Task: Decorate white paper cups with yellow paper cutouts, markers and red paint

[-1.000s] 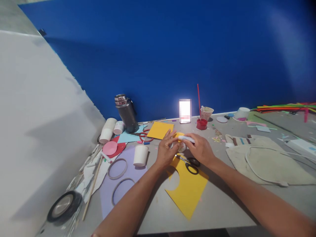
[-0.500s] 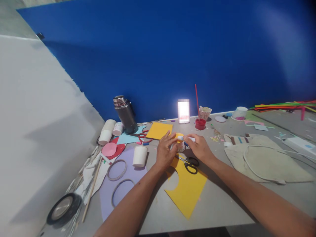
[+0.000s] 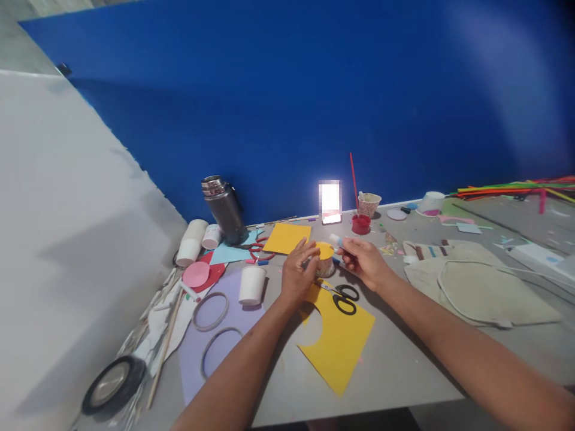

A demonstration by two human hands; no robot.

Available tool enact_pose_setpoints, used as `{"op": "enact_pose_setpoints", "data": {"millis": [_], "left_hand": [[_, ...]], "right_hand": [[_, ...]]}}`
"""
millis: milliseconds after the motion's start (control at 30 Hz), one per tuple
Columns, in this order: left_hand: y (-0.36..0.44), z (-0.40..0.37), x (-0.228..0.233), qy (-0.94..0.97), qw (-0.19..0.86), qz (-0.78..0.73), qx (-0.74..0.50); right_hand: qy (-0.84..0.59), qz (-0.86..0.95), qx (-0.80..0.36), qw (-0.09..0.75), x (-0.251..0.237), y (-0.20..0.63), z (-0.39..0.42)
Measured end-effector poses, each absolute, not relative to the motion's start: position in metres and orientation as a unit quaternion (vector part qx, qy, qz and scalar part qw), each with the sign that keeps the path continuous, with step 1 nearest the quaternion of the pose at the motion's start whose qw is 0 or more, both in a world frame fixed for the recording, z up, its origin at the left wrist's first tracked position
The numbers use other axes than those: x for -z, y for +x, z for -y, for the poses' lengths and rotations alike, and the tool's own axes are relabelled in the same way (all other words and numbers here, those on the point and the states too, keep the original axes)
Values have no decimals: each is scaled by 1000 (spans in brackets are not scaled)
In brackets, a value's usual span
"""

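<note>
My left hand [image 3: 297, 272] is closed against the side of a patterned paper cup [image 3: 326, 268], with its fingertips at the rim. A round yellow paper disc [image 3: 324, 250] lies over the top of that cup. In the curled fingers of my right hand [image 3: 363, 260] is a white glue stick [image 3: 335, 239], held just right of the disc and apart from it. Black-handled scissors [image 3: 339, 294] lie in front of the cup, on a yellow sheet [image 3: 344, 347] with a round cut-out.
A white paper cup [image 3: 252, 286] stands left of my left hand, on purple paper [image 3: 220, 286]. Behind are a yellow square [image 3: 287, 238], a dark flask [image 3: 224, 212], a glowing phone [image 3: 330, 203] and a red pot [image 3: 360, 225]. A cloth bag [image 3: 476, 287] lies right.
My right hand has drawn the glue stick off the yellow disc, to the right and slightly up. My left hand stays at the cup. The view has shifted slightly.
</note>
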State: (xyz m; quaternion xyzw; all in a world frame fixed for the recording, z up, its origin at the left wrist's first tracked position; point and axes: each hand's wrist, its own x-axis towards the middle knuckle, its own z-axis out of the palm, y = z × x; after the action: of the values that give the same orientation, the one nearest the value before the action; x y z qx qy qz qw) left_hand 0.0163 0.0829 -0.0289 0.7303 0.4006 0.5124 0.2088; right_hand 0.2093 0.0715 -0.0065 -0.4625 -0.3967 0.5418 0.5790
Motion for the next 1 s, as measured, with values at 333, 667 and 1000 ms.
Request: {"op": "enact_pose_setpoints", "data": {"millis": [333,667,1000], "left_hand": [[28,-93,33,735,200,-413,-498],[33,-94,28,712,245,-429,-498],[27,-86,26,657,290,-472,-511]], "right_hand": [[-428,319,-627,567,17,212,-83],[-424,304,-630,576,14,211,-87],[-429,320,-628,565,16,214,-90]]}}
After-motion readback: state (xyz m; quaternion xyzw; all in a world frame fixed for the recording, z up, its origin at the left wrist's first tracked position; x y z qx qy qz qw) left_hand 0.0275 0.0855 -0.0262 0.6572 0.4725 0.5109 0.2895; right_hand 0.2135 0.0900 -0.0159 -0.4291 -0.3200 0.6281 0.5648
